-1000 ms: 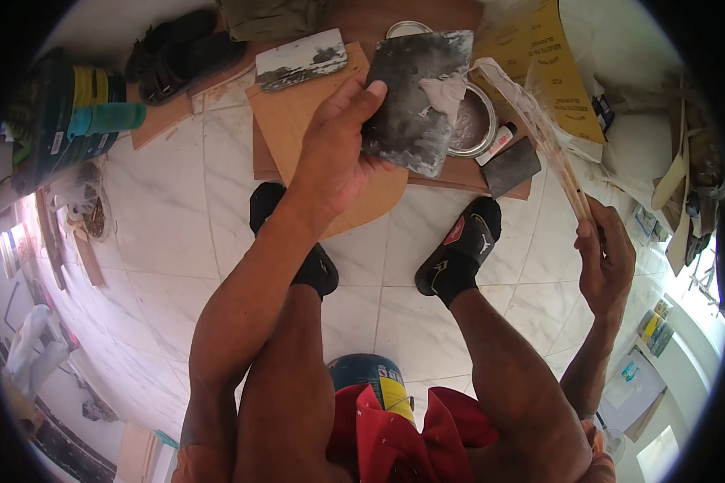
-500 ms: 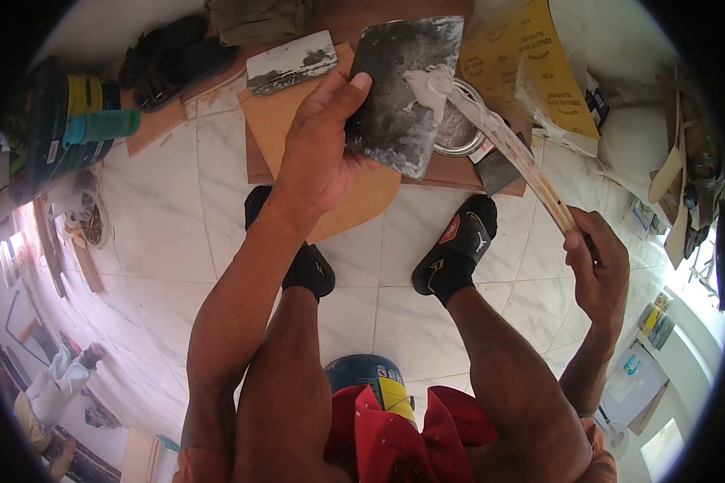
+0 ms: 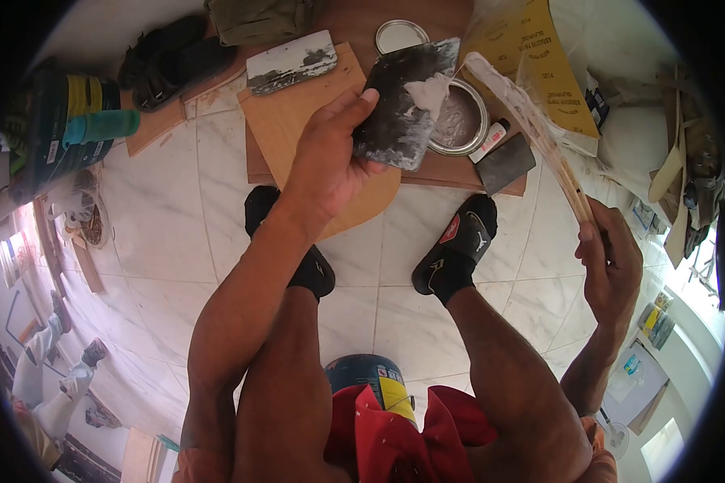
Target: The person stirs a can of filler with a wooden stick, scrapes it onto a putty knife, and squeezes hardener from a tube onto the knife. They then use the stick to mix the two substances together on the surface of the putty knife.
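My left hand (image 3: 330, 157) grips a black flat plate (image 3: 387, 109), thumb on top and fingers beneath. A lump of pinkish-grey putty (image 3: 429, 95) sits near its right side, and whitish smears cover parts of it. My right hand (image 3: 608, 253) pinches the lower end of a long wooden stick (image 3: 570, 179), whose far part is coated in putty. The stick's tip is raised right of the plate, apart from it, with a thin strand between. Under the plate's right edge stands an open can (image 3: 485, 129) of putty, partly covered.
A round lid (image 3: 400, 36), a dark small plate (image 3: 505, 165), a white tube (image 3: 490, 141) and yellow sandpaper (image 3: 532, 56) lie around the can. A smeared white plate (image 3: 292, 61) rests on plywood (image 3: 270, 113). Slippers (image 3: 169, 64) are at upper left; a bucket (image 3: 366, 372) is below me.
The stick has come away from the plate and moved right and up, leaving putty behind. The plate is slightly lower, uncovering the lid. At lower left, a person's legs have shifted.
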The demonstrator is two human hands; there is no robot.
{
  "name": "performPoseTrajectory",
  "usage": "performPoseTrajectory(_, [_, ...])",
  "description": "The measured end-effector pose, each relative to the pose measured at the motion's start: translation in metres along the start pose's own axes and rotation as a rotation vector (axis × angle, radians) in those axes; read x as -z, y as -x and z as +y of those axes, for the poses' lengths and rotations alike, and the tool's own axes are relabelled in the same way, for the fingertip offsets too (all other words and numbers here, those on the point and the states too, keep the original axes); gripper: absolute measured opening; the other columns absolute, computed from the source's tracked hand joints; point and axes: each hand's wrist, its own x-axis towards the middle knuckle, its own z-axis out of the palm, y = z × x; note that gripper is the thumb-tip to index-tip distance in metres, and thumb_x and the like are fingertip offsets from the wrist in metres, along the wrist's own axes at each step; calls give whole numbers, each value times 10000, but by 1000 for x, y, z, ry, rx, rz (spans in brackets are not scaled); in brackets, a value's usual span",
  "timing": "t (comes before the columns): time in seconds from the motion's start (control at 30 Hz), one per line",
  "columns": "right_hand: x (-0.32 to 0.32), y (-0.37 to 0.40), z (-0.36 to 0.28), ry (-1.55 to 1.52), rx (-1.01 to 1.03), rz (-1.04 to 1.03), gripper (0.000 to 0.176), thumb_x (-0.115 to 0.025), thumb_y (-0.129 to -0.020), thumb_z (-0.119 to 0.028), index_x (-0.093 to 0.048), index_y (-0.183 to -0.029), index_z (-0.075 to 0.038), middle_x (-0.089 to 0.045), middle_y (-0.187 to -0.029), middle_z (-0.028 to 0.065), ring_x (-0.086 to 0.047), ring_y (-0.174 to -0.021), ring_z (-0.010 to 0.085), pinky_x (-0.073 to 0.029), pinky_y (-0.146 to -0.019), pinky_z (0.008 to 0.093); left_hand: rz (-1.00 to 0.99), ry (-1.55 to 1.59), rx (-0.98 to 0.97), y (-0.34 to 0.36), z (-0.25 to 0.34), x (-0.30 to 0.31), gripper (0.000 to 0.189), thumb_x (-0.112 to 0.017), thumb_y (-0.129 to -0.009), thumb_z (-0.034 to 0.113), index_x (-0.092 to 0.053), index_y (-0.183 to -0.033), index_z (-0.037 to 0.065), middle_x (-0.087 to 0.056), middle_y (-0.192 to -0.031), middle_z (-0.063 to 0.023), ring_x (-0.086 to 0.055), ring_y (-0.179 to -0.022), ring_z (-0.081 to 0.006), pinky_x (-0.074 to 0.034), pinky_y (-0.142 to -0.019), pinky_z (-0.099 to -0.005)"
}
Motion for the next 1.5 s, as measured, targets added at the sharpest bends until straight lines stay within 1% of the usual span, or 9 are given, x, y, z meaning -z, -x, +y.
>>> performPoseTrajectory(0.13, [-2,4,-1,-115,-226,-78,261,-645,-970,-116,-665,-1195,16,-582,-799,45,-506,-609,88,-397,-555,259,-70,10,12,0,12,6,239,-563,-1032,231,-606,-1080,1,-676,-873,-68,-570,-572,-103,-402,-431,-239])
performPoseTrajectory(0.23, [-6,2,3,-167,-211,-155,255,-648,-974,-141,-669,-1178,11,-590,-806,38,-512,-617,80,-404,-560,255,-45,-44,9,-3,17,2,183,-593,-1022,241,-633,-1065,68,-668,-794,0,-483,-469,-53,-331,-377,-197])
performPoseTrajectory(0.33, [-13,-1,11,-272,-173,-194,261,-648,-978,-152,-668,-1180,13,-596,-817,36,-519,-629,78,-416,-569,246,-131,-111,52,1,28,-9,165,-598,-1021,231,-633,-1068,77,-664,-771,0,-502,-471,-66,-358,-387,-208])
performPoseTrajectory(0.43, [-17,-1,11,-406,-188,-213,273,-648,-981,-165,-668,-1182,18,-596,-822,31,-528,-639,81,-427,-578,238,11,-160,60,3,31,-24,154,-597,-1021,213,-632,-1084,78,-674,-786,-4,-526,-473,-79,-377,-392,-224])
performPoseTrajectory(0.73, [-5,5,17,-366,-185,-212,281,-654,-978,-176,-667,-1167,33,-590,-821,33,-526,-637,81,-416,-560,235,-10,-143,26,-3,26,-21,195,-598,-1017,191,-635,-1142,46,-714,-870,-22,-652,-571,-65,-495,-423,-196])
performPoseTrajectory(0.93, [2,5,12,-317,-164,-144,269,-652,-971,-161,-671,-1172,18,-563,-791,36,-507,-614,85,-397,-548,241,-43,-216,-19,-8,19,-4,295,-570,-1025,222,-617,-1198,-13,-693,-878,-42,-576,-571,-49,-394,-402,-206])
performPoseTrajectory(1.03, [2,1,9,-219,-81,-118,256,-664,-949,-106,-674,-1172,19,-565,-790,49,-507,-610,95,-390,-544,250,-99,-134,24,-9,15,1,196,-644,-991,207,-656,-1123,62,-717,-915,8,-670,-698,-28,-540,-539,-202])
performPoseTrajectory(1.33, [-3,-6,7,124,265,142,345,-679,-875,75,-699,-1203,-29,-584,-895,104,-575,-774,172,-456,-617,292,-52,-64,117,-2,15,-7,156,-620,-1007,205,-634,-1002,49,-683,-792,-23,-564,-471,-46,-413,-396,-163])
performPoseTrajectory(1.5, [-9,-6,8,154,316,164,399,-682,-849,113,-713,-1205,-65,-578,-961,103,-586,-841,195,-485,-665,303,0,-25,157,2,11,-17,173,-567,-1035,191,-611,-980,33,-635,-723,-26,-452,-406,-45,-339,-354,-172])
